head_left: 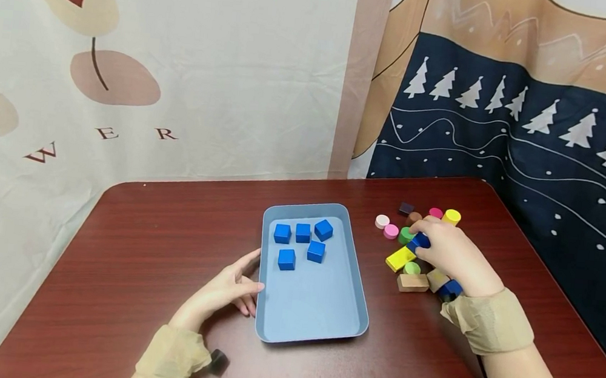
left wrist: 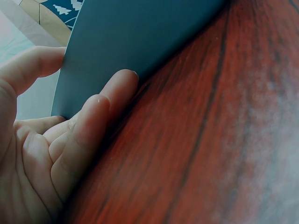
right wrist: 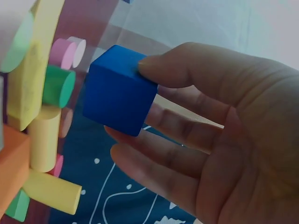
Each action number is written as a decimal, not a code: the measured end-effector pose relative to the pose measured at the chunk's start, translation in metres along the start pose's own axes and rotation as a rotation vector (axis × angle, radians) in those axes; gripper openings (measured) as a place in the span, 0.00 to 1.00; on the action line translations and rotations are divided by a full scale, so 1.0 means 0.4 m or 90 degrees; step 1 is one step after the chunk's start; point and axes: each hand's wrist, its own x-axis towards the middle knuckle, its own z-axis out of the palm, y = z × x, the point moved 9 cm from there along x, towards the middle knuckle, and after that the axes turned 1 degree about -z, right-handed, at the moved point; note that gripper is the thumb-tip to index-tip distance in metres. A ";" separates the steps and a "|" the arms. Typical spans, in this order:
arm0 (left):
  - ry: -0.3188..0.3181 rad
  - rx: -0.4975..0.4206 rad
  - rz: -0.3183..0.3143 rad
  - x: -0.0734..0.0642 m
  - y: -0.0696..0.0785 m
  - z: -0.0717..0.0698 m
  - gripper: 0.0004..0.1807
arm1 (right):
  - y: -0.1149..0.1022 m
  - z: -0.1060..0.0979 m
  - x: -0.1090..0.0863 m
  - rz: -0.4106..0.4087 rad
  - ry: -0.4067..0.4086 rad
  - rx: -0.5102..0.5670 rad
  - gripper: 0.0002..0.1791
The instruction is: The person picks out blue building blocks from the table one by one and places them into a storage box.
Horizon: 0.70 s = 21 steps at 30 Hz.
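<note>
My right hand (head_left: pixel 450 252) pinches a blue cube (right wrist: pixel 119 91) between thumb and fingers, above the group of loose blocks on the right. My left hand (head_left: pixel 230 288) holds the left side of a grey-blue tray (head_left: pixel 313 312), thumb at the rim and other fingers against the outer wall (left wrist: pixel 107 51). Several blue cubes (head_left: pixel 286 259) sit in the far half of the tray. Under and around the right hand lie a yellow block (head_left: pixel 400 259), a green cylinder (head_left: pixel 405 235), a wooden block (head_left: pixel 412 283) and another blue block (head_left: pixel 452 287), partly hidden by the wrist.
Pink (head_left: pixel 391 231) and white cylinders (head_left: pixel 382 221) lie between the tray and the right hand. A yellow cylinder (head_left: pixel 451 216) and a dark block (head_left: pixel 406 208) are farther back. The reddish-brown table (head_left: pixel 167 237) meets hanging cloths (head_left: pixel 236 85) behind and at the right.
</note>
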 end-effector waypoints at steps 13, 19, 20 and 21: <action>0.000 -0.005 -0.002 0.000 0.002 0.000 0.44 | -0.082 -0.030 0.011 -0.048 0.028 0.015 0.18; 0.003 0.001 -0.006 -0.001 0.001 0.000 0.45 | -0.121 -0.039 0.011 -0.082 0.034 0.010 0.18; 0.004 0.002 -0.007 -0.001 0.001 0.000 0.44 | -0.129 -0.040 0.010 -0.092 0.037 0.011 0.18; 0.005 0.002 -0.009 -0.002 0.001 -0.001 0.44 | -0.138 -0.041 0.010 -0.103 0.040 0.012 0.17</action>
